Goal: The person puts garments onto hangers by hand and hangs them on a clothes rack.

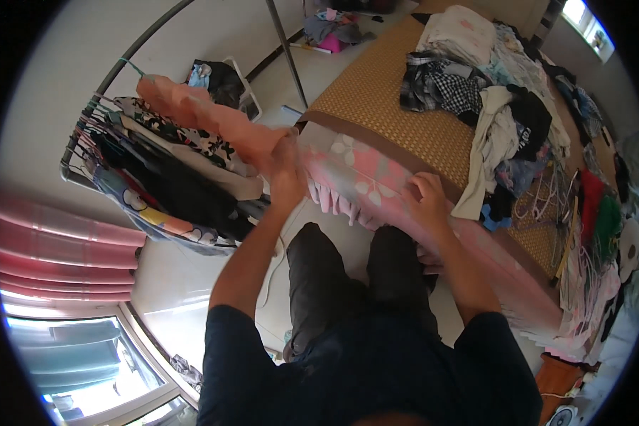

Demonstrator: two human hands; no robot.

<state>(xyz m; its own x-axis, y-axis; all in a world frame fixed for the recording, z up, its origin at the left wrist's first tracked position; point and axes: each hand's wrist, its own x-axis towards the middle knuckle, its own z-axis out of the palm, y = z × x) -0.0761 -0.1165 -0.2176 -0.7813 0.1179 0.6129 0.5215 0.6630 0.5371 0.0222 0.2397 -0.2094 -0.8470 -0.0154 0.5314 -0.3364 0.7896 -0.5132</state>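
Note:
A salmon-pink garment (216,117) hangs from a green hanger (130,67) at the near end of the clothes rack's rail. My left hand (287,174), a little blurred, is closed on the garment's lower end and draws it out sideways toward the bed. Over the bed's near edge, my right hand (427,202) has loosely bent fingers that stand apart, with nothing visible in them. Below it lies a pink and grey flowered bed skirt (366,170) with a ruffled hem.
The rack (153,32) holds several other clothes (163,177) at left. On the bed's woven mat (373,78) are a checked shirt (444,82), a cream garment (493,135), a folded white pile (460,34) and loose hangers (547,192). Pink curtains (67,252) hang by a window.

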